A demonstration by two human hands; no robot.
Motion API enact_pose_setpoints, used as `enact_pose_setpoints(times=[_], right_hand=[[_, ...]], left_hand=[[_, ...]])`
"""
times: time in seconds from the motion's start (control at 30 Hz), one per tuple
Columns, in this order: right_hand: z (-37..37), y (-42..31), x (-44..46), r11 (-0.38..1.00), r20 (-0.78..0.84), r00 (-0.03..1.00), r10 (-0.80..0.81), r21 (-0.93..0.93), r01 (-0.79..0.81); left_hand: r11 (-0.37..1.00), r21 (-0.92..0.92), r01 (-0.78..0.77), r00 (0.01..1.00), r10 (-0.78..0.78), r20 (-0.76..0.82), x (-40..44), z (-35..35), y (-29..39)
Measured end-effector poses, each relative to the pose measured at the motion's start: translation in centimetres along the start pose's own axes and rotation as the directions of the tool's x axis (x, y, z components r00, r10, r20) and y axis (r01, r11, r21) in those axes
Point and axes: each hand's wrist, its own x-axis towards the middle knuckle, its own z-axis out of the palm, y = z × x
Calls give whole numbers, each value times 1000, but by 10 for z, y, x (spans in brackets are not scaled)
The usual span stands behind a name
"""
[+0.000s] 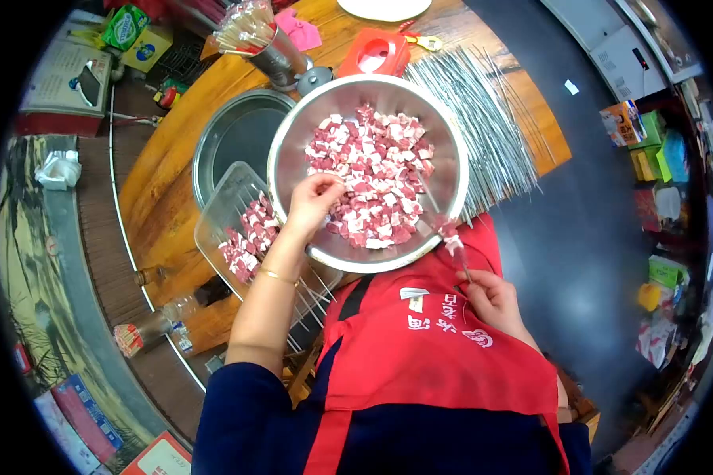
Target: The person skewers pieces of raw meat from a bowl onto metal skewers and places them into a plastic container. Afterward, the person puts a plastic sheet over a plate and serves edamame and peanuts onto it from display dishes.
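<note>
A large steel bowl (291, 131) holds many cubes of red and white raw meat (376, 170). My left hand (315, 202) reaches over the bowl's left rim, its fingers pinched together at the edge of the meat; what they hold, if anything, is hidden. Beyond the bowl's lower right rim, my right hand (491, 301) grips a thin metal skewer (465, 269) near the red apron. A few meat pieces (451, 237) sit on that skewer, which slants up across the rim. Left of the bowl, a clear plastic tray (206, 233) contains filled meat skewers (249, 237), partly behind my left forearm.
Many bare metal skewers (475, 127) lie right of the bowl on the wooden table (154, 170). An empty-looking steel basin (242, 138) stands behind the tray. Further back are a metal cup of sticks (277, 59), a red plastic holder (375, 51) and a white plate (384, 6).
</note>
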Motion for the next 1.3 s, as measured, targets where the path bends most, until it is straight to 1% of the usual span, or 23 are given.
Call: enact_pose_setpoints(times=[0.03, 0.07, 0.1, 0.17, 0.2, 0.23, 0.3, 0.43, 0.5, 0.53, 0.67, 0.7, 0.73, 0.83, 0.87, 0.9, 0.97, 1.0, 1.07, 1.17, 1.23, 1.27, 1.3], right_hand=[[-1, -6, 0, 1000, 65, 998, 17, 2, -17], [-1, -10, 1, 1000, 121, 992, 16, -23, -13], [2, -14, 3, 1000, 133, 991, 11, -25, -7], [11, -26, 6, 988, 250, 964, -89, -98, 116], [13, -33, 9, 981, 282, 955, -90, -140, 134], [14, -36, 12, 979, 292, 952, -93, -147, 141], [16, -39, 17, 954, 265, 954, -144, -219, 205], [13, -44, 23, 931, 264, 957, -121, -305, 202], [8, -34, 26, 909, 269, 943, -196, -310, 277], [7, -33, 25, 906, 281, 940, -196, -316, 283], [11, -40, 22, 924, 304, 940, -153, -293, 245], [13, -42, 22, 930, 294, 945, -144, -286, 231], [13, -45, 23, 929, 312, 947, -75, -323, 180], [17, -50, 24, 936, 304, 949, -83, -304, 179], [16, -46, 23, 936, 298, 951, -81, -304, 175], [15, -41, 25, 934, 295, 949, -108, -296, 199], [12, -38, 25, 931, 292, 946, -140, -287, 226], [9, -39, 24, 929, 294, 948, -124, -301, 214], [9, -40, 24, 927, 293, 950, -108, -316, 203], [12, -43, 23, 940, 298, 945, -133, -264, 215], [16, -49, 24, 952, 305, 950, -62, -269, 148], [18, -50, 26, 950, 304, 950, -68, -271, 155], [19, -49, 28, 934, 305, 946, -105, -296, 199]], left_hand=[[836, -521, 174, 984, -171, 54, -4, -3, 4], [670, -726, 151, 983, -179, 39, -9, -3, 9], [489, -854, 176, 974, -211, 80, -20, -4, 31], [194, -954, 228, 969, -143, 202, -27, -2, 33], [147, -962, 230, 972, -90, 219, -29, 1, 37], [126, -968, 217, 973, -113, 203, -31, 6, 39], [93, -976, 196, 977, -100, 187, -38, 10, 50], [88, -985, 150, 987, -75, 144, -47, 13, 64], [-3, -989, 150, 987, -57, 150, -50, 13, 65], [-11, -993, 119, 991, -68, 119, -48, 16, 57], [-61, -994, 94, 988, -118, 100, -47, 16, 56], [-40, -994, 101, 985, -138, 105, -48, 16, 57], [-18, -994, 110, 981, -157, 111, -48, 15, 59], [-63, -988, 139, 977, -157, 147, -50, 10, 70], [-13, -996, 92, 987, -134, 93, -50, 10, 69], [-12, -995, 96, 986, -132, 97, -50, 9, 66], [143, -989, 30, 986, -166, 6, -48, 6, 58], [172, -985, 18, 977, -213, -20, -49, 4, 60], [161, -987, 30, 975, -224, -7, -49, 1, 57], [156, -985, 71, 972, -231, 34, -48, 4, 47], [-20, -994, 109, 985, -132, 111, -47, 8, 44], [-24, -995, 101, 983, -149, 103, -46, 13, 46], [-79, -993, 93, 986, -134, 103, -46, 16, 47]])
